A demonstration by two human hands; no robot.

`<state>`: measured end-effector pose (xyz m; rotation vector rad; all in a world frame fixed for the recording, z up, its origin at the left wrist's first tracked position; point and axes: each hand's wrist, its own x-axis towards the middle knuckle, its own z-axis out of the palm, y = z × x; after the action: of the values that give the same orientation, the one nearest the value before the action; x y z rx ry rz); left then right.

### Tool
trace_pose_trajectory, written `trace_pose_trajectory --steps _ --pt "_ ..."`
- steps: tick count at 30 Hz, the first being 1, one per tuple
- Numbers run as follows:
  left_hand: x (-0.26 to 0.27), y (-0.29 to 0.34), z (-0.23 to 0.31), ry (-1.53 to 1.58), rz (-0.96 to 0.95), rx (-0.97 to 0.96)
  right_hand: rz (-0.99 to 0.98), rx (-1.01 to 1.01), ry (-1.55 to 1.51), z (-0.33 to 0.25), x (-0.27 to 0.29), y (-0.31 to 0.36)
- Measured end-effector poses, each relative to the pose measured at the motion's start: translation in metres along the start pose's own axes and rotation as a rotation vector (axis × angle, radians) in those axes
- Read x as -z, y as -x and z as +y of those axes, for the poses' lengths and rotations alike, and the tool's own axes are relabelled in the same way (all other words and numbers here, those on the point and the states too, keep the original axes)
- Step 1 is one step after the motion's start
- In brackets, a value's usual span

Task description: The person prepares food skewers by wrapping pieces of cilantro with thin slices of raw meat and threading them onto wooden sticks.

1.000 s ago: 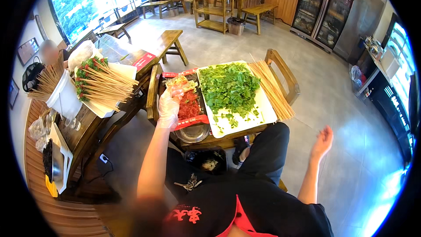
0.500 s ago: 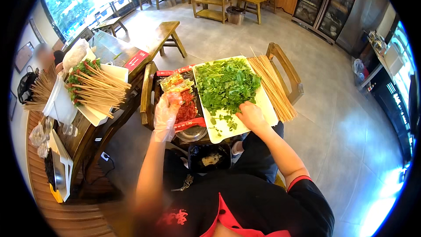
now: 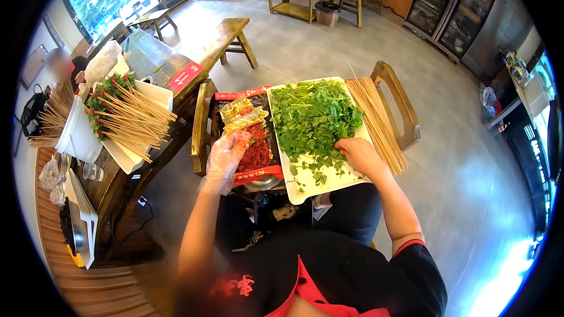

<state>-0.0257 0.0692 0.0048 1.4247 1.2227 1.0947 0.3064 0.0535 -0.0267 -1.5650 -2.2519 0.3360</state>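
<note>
My left hand (image 3: 224, 155), in a clear plastic glove, is closed with its fingers curled at the near left of the chopped red meat (image 3: 256, 148). Whatever sits in those fingers is mostly hidden, though a reddish tint shows through the glove. Yellow-green pieces in crinkled wrapping (image 3: 239, 114) lie beyond the meat. On the right, a white tray (image 3: 329, 179) carries a heap of leafy cilantro (image 3: 314, 117). My bare right hand (image 3: 359, 154) pinches leaves at the heap's near right edge. Loose sprigs (image 3: 318, 176) lie scattered on the tray's near part.
Bare wooden skewers (image 3: 380, 123) lie right of the tray, beside a chair back (image 3: 399, 103). Loaded skewers (image 3: 132, 114) fill a white tray on the left table. A black bin (image 3: 283, 208) stands below, between my legs. A person (image 3: 61, 70) sits at far left.
The view has shifted, so the trays sit slightly farther right. My right hand stays at the cilantro's near right edge; my left stays curled by the meat.
</note>
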Motion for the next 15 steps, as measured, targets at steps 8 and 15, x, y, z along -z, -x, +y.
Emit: trace_pose_trajectory --steps 8,15 --pt "-0.002 -0.005 0.004 -0.23 0.069 0.011 0.314 0.25 -0.204 -0.041 0.022 -0.089" --pt "0.016 0.0 0.008 -0.688 0.213 -0.237 -0.03 0.234 0.236 -0.045 -0.017 -0.149"
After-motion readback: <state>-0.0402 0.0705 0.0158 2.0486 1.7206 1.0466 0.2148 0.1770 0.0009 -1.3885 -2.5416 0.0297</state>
